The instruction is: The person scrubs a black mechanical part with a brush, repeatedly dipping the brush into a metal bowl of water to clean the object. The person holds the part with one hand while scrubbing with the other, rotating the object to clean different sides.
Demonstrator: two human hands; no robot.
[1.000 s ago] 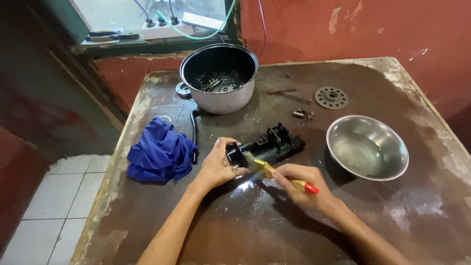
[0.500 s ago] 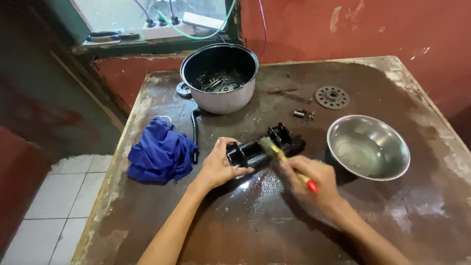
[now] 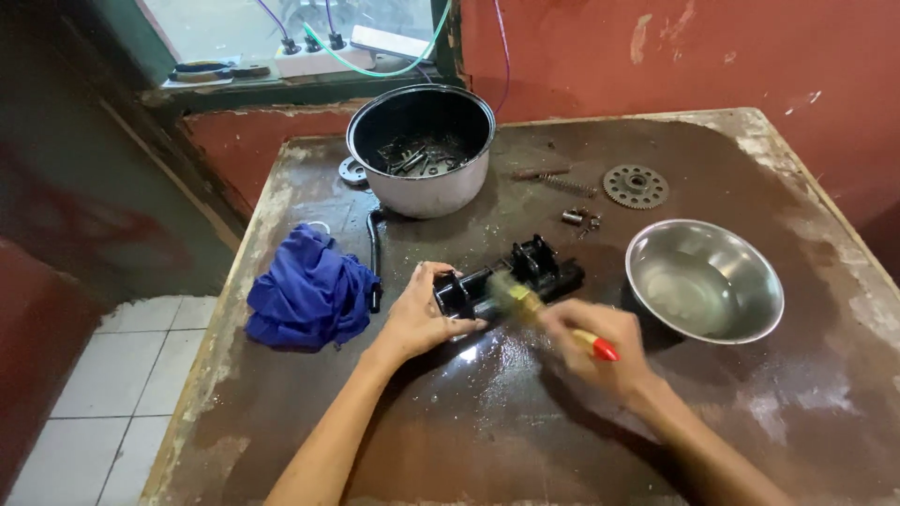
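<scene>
Honestly, left hand (image 3: 414, 317) pins the black metal part (image 3: 506, 278) mid-table while right hand (image 3: 595, 345) grips the brush (image 3: 534, 309); wet surface could let it skid.

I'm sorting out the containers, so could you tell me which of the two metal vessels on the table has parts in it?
The dark-lined pot by the wall holds small metal parts; the steel bowl holds none.

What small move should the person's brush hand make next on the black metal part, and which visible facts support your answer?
Probably a short stroke along the black metal part toward its far end. The right hand holds the brush with its bristles on the near-middle section, while the left hand steadies the near end. The far bracket end shows no bristle contact, and the table beneath looks wet.
</scene>
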